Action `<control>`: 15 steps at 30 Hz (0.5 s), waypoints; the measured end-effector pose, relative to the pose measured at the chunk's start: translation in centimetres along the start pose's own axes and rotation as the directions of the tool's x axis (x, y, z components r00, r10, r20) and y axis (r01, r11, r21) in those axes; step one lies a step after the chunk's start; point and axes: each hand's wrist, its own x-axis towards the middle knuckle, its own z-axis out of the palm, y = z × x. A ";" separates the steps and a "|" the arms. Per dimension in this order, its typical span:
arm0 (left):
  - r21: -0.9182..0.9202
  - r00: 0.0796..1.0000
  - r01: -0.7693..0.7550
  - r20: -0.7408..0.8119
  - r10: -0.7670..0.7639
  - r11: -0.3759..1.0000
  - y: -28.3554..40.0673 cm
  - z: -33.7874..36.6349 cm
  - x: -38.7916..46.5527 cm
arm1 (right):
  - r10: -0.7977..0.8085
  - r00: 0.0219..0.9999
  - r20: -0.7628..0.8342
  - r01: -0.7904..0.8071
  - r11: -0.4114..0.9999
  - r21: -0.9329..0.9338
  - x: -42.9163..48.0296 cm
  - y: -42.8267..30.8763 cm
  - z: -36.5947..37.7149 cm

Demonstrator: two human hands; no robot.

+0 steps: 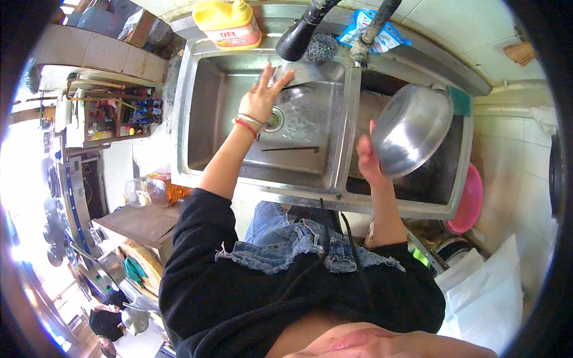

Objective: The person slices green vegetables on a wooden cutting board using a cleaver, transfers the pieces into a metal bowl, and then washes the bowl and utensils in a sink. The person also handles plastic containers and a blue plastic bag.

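Over the left basin of a steel double sink (347, 134) is my left hand (259, 100), its fingers spread under the black faucet nozzle (293, 44). A blurred, shiny flat thing (309, 74) with a dark edge lies by those fingertips; whether they grip it cannot be told. My right hand (370, 159) holds a stainless steel bowl (412, 129) by its near-left side, tilted above the right basin. Water splashes on the left basin's floor beside the drain strainer (274, 120). A thin dark strip (290, 149) lies nearer me on that floor.
Behind the sink stand a yellow detergent jug (228, 27), a steel wool scrubber (321, 48) and a blue packet (374, 31). A pink basin (468, 201) is low at the right. Oil bottles (163, 190) are at left; another person (105, 322) is at lower left.
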 end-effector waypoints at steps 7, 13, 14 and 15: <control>0.277 0.992 0.093 -0.108 -0.065 0.956 -7.4 -1.5 -5.6 | -0.224 0.974 -0.031 0.225 0.948 0.227 13.8 -3.1 2.3; 0.031 0.978 0.089 -0.192 -0.081 0.996 -11.9 -6.8 -9.5 | -0.344 0.938 0.053 0.335 0.934 0.125 19.5 -6.2 4.7; 0.011 0.971 0.093 -0.222 -0.088 0.996 -11.8 -7.3 -10.1 | -0.393 0.917 -0.067 0.399 0.904 0.155 19.5 -6.2 5.2; -0.005 0.962 0.093 -0.258 -0.091 0.996 -11.8 -8.0 -10.4 | -0.325 0.946 0.007 0.314 0.917 0.245 18.9 -6.7 4.8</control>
